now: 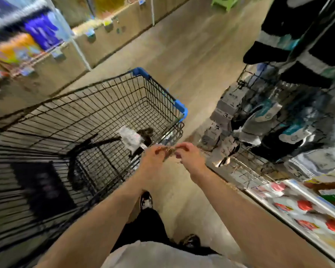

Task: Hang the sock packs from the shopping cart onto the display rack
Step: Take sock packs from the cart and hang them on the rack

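Broadly, the setting is a shop aisle with a tan hard floor [182, 60], level and bare where it shows, with walking room between the fixtures. To the left stands the shopping cart [97, 113], a black wire basket with blue corner guards, nearly emptied. To the right stands the display rack [263, 105], a black wire grid already crowded with hanging socks; free hooks appear to lie low on the grid, though blur prevents confirmation. A shelf of boxed goods [302, 206] runs below and beside the rack. Inside the cart, at its near right corner, lies what looks like 1 remaining sock pack [135, 138]: dark socks with a pale card or wrapper. In my judgement such a pack is light, soft and floppy, not fragile, and possibly slick if the wrapper is film; it should be taken by the stiff header at the top, where the hanging hole or hook sits, so the socks dangle clear. Both hands meet just above the cart's near rim, close to the rack. The left hand [155, 157] and right hand [188, 153] are each pinched closed on 1 small brownish item [168, 151] held between them; whether it is a hook or part of a pack cannot be told. Motion blur is heavy at the frame edges.
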A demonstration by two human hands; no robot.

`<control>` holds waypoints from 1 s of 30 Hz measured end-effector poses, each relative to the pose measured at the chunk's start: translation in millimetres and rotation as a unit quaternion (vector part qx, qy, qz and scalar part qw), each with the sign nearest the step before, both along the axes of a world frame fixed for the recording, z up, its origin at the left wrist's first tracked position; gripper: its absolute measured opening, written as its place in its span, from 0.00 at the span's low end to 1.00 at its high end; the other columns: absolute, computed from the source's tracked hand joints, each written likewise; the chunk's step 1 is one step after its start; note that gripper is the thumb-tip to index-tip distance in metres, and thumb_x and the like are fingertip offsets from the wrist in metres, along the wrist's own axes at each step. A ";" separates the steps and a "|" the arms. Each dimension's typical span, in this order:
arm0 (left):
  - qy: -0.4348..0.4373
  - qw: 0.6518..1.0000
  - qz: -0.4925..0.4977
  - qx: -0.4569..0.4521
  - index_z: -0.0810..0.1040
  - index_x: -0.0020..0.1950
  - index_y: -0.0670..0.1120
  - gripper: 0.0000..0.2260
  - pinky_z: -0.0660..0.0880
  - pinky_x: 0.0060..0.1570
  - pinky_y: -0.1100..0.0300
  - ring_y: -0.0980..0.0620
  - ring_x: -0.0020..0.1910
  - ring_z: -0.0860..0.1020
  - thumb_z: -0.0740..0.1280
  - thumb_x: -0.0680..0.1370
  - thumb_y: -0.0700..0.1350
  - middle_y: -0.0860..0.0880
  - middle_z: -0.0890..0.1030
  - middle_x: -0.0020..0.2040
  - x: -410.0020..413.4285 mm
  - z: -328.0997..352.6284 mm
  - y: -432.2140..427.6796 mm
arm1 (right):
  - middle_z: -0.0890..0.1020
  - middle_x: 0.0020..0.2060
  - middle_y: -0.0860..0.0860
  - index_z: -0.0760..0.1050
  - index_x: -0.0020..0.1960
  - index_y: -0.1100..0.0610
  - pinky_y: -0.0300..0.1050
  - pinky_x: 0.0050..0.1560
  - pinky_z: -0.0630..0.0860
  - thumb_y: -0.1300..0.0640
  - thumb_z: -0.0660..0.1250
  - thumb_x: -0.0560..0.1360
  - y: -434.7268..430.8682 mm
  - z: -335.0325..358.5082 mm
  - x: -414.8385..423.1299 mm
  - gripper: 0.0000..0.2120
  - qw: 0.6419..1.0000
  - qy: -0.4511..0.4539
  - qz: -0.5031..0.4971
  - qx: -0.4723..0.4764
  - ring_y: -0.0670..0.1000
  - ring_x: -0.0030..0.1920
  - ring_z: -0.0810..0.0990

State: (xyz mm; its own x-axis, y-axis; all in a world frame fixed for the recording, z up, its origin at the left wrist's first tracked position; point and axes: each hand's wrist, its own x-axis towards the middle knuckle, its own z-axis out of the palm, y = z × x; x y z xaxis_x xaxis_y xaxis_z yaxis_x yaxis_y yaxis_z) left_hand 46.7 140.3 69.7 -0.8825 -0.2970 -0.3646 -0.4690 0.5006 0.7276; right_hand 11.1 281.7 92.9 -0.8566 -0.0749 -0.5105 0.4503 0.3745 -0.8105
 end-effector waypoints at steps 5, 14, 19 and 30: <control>-0.005 0.985 0.135 0.107 0.81 0.57 0.53 0.08 0.80 0.54 0.52 0.50 0.50 0.82 0.64 0.83 0.44 0.51 0.84 0.54 -7.2 -10.3 -89.5 | 0.83 0.42 0.48 0.82 0.50 0.51 0.41 0.43 0.74 0.62 0.66 0.77 -78.4 -6.3 -29.5 0.09 0.998 0.034 0.050 -0.011 0.49 0.41 0.79; -0.101 0.950 0.233 0.180 0.79 0.64 0.49 0.11 0.81 0.54 0.54 0.52 0.55 0.82 0.61 0.84 0.42 0.50 0.81 0.64 -37.7 -83.7 -198.0 | 0.79 0.47 0.50 0.81 0.55 0.55 0.51 0.46 0.78 0.62 0.64 0.78 -229.7 -74.3 -102.0 0.09 0.987 -0.089 0.126 0.050 0.50 0.42 0.77; -0.147 0.937 0.249 0.196 0.78 0.67 0.50 0.14 0.77 0.49 0.61 0.54 0.55 0.79 0.60 0.84 0.45 0.52 0.81 0.60 -66.2 -136.3 -231.1 | 0.79 0.56 0.51 0.80 0.59 0.55 0.44 0.49 0.75 0.62 0.65 0.78 -284.9 -145.9 -128.5 0.11 0.985 -0.112 0.113 0.072 0.53 0.55 0.78; -0.177 0.918 0.254 0.247 0.75 0.73 0.50 0.16 0.72 0.63 0.56 0.53 0.63 0.77 0.61 0.85 0.48 0.51 0.79 0.67 -106.1 -256.1 -269.3 | 0.75 0.61 0.52 0.69 0.72 0.58 0.42 0.61 0.70 0.59 0.66 0.76 -329.5 -271.0 -171.5 0.25 0.962 -0.162 0.159 0.153 0.54 0.61 0.74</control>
State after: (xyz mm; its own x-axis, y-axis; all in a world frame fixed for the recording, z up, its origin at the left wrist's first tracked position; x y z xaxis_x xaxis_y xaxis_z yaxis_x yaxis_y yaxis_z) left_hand -59.4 -129.0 -186.5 -0.4760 -0.3582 -0.8032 -0.8016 -0.1991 0.5638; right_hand -160.5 -47.8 -178.1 -0.6078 -0.1099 -0.7864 0.4840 0.7339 -0.4766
